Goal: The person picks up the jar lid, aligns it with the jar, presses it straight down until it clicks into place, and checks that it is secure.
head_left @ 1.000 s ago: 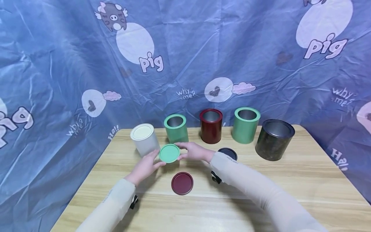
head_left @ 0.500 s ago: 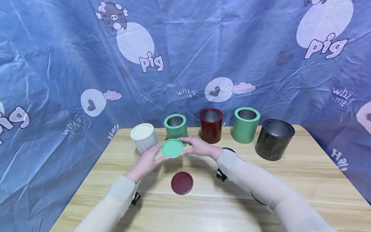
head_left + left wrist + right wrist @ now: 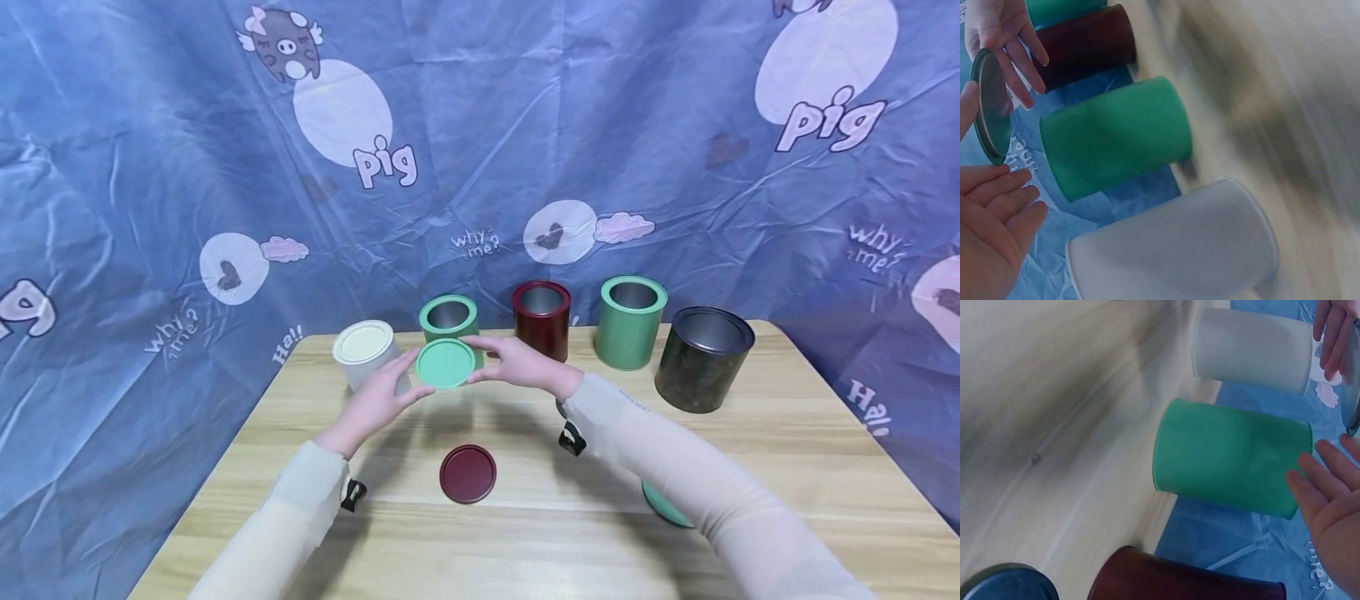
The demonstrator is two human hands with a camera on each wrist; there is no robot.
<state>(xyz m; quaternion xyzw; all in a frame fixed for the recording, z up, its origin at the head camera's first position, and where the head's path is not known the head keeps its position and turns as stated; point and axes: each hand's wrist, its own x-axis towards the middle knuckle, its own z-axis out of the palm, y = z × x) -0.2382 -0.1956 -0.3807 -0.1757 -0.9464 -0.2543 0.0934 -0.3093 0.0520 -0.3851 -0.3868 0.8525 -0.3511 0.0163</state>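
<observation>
Both hands hold a round green lid (image 3: 446,363) raised above the table, just in front of the left green can (image 3: 448,317), whose top is uncovered. My left hand (image 3: 375,402) pinches the lid's left edge between thumb and fingers. Across from it, my right hand (image 3: 521,365) grips the right edge. The left wrist view shows the lid (image 3: 992,106) edge-on, off the can's open end, with the green can (image 3: 1116,137) standing near it. In the right wrist view the fingers of the right hand (image 3: 1341,506) overlap the can's rim.
A white can (image 3: 365,343) with its lid on stands at the left. Uncovered cans in dark red (image 3: 542,321), green (image 3: 632,325) and black (image 3: 702,358) stand to the right. On the table lie a dark red lid (image 3: 468,474) and another green lid (image 3: 666,505), partly behind the right sleeve.
The green lid has risen from low over the table up toward the left green can, with both hands moving along with it. The cans and the dark red lid have stayed put.
</observation>
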